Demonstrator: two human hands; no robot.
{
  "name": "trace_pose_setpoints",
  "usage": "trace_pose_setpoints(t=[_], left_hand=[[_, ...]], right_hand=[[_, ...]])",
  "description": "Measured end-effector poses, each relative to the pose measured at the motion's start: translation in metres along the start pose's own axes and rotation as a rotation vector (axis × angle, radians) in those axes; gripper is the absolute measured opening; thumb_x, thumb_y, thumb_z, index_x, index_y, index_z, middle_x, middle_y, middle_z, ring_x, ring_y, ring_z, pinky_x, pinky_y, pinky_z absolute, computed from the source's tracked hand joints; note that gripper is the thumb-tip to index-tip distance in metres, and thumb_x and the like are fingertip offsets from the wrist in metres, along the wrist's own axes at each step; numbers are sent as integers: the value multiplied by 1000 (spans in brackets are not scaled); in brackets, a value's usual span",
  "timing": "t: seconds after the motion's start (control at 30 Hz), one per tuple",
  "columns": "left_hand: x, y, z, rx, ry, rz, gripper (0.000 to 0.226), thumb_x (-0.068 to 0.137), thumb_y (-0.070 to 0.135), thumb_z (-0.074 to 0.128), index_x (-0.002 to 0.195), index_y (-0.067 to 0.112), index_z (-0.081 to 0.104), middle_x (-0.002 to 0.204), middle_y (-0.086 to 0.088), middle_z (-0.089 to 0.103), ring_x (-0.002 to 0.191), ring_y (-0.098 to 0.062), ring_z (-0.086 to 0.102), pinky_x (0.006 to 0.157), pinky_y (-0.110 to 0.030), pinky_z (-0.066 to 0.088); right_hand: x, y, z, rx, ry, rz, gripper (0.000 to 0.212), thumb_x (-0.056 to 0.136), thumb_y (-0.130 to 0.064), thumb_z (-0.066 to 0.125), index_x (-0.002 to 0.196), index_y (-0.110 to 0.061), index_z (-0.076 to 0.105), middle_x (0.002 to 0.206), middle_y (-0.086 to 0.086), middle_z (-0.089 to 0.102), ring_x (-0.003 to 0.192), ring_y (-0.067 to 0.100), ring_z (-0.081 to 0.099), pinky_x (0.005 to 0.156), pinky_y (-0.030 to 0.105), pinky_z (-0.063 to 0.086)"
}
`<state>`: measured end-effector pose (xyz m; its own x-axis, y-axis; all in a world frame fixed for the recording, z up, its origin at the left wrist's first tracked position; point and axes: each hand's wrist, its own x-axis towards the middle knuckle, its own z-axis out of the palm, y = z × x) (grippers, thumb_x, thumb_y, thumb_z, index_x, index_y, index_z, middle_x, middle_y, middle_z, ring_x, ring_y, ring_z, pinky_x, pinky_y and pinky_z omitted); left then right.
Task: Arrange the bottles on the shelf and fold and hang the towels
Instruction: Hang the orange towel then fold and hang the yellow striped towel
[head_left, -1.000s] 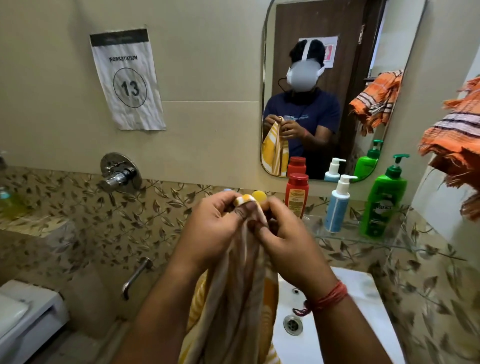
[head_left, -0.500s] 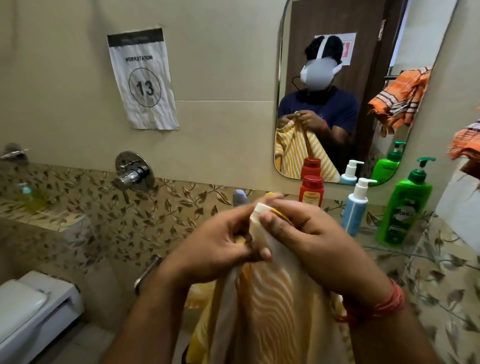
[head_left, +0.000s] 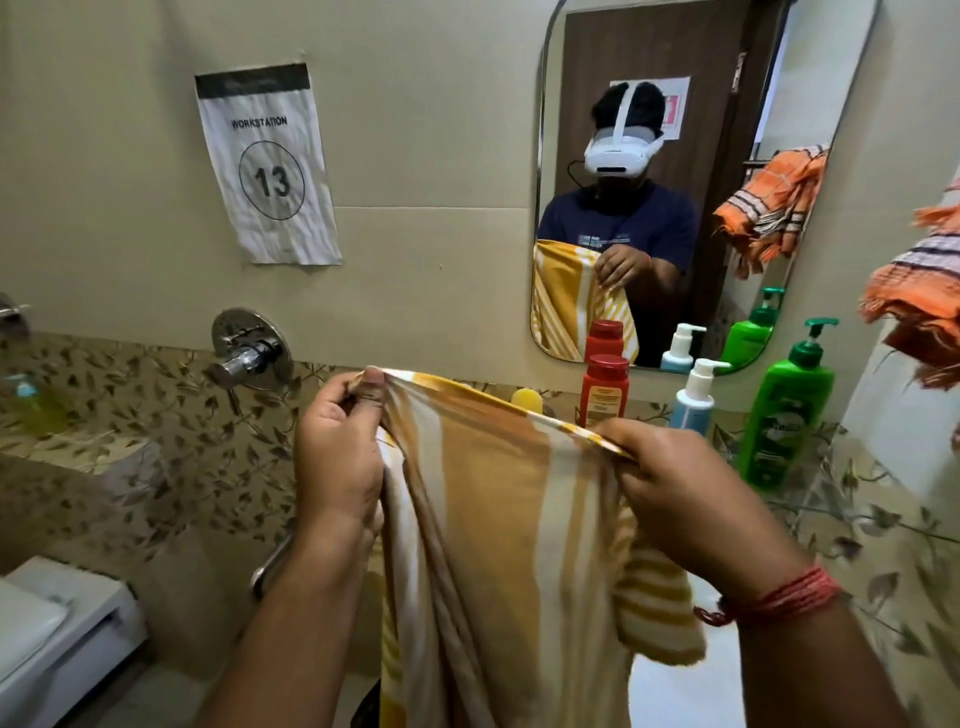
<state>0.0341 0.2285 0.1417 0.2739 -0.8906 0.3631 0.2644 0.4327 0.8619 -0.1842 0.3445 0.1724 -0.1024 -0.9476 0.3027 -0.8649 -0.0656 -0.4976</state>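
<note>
A yellow and white striped towel (head_left: 488, 519) hangs spread in front of me. My left hand (head_left: 337, 457) pinches its top left corner and my right hand (head_left: 680, 493) pinches the top right edge, holding the upper hem taut between them. Behind the towel, on the glass shelf (head_left: 831, 499) under the mirror, stand a red bottle (head_left: 605, 387), a white and blue pump bottle (head_left: 693, 397) and a green pump bottle (head_left: 787, 415). A yellow cap (head_left: 527, 400) peeks over the towel's hem. An orange striped towel (head_left: 919, 296) hangs bunched at the right edge.
A mirror (head_left: 675, 182) is on the wall ahead, reflecting me and the towels. A chrome tap valve (head_left: 249, 356) and a workstation 13 sign (head_left: 267, 166) are on the left wall. A white toilet (head_left: 57, 639) sits bottom left. The white basin (head_left: 675, 691) lies below the towel.
My hands have moved apart from the bunched corner, spreading the yellow towel's top edge wide. The view has shifted slightly left and closer.
</note>
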Motion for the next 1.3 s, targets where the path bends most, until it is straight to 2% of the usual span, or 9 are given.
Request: trace_pose_setpoints(t=[0.13,0.33,0.4,0.53,0.67,0.73,0.9,1.03,1.3], left_hand=[[3,-5,-2,13,124,43,24,99,27,62,75,26,68,70,16,63,69,-1,54,71,-22,47],[11,2,-7,24,244,92,14,99,27,62,85,27,64,84,12,66,80,-4,59,79,-22,49],[5,8,-2,81,65,56,7,94,32,66,100,30,64,94,3,71,91,-11,65,80,-23,50],[-24,19,9,257,-568,-9,64,82,39,67,143,41,48,73,3,61,65,1,58,68,-15,49],[-45,16,23,328,-1071,-37,48,90,31,70,137,30,59,89,8,71,85,-4,65,80,-23,52],[-43,13,24,365,-920,16,14,94,28,64,105,25,73,91,6,74,88,-9,68,81,-33,53],[-32,16,7,255,-465,29,23,99,26,59,81,21,71,71,8,69,68,-6,63,65,-26,48],[-36,16,14,259,-449,44,23,101,24,58,81,18,68,69,11,66,65,-3,58,64,-23,46],[-43,20,20,197,-567,-43,31,98,7,60,75,25,70,71,5,69,69,-11,63,66,-33,52]], right_hand=[[0,9,-11,-101,113,31,22,84,-5,56,86,-26,64,82,-9,63,79,15,58,67,35,47],[-5,34,-20,-179,-21,257,22,91,-10,58,89,-32,60,97,-3,67,82,13,58,65,29,47],[-7,24,-22,-71,-90,208,23,95,-12,55,99,-34,62,103,-6,65,89,11,58,71,26,46],[-3,-13,-13,232,-45,-22,24,96,-11,52,99,-29,67,96,-16,64,91,-2,58,75,19,46],[3,-33,3,211,29,-175,9,94,-13,57,92,-18,64,85,-7,65,81,5,59,72,24,47],[2,-32,6,138,57,-197,5,95,-19,58,90,-20,61,82,-5,64,77,7,58,67,28,46],[-10,-19,-11,37,-87,-139,12,98,-30,53,87,-35,56,83,-12,60,78,4,56,61,19,40],[-23,-33,-26,572,-260,-210,35,101,-16,48,117,-45,59,95,-5,68,82,14,65,70,30,56],[-24,-36,-5,977,-453,-386,37,94,20,42,123,4,57,114,19,69,107,32,68,90,44,57]])
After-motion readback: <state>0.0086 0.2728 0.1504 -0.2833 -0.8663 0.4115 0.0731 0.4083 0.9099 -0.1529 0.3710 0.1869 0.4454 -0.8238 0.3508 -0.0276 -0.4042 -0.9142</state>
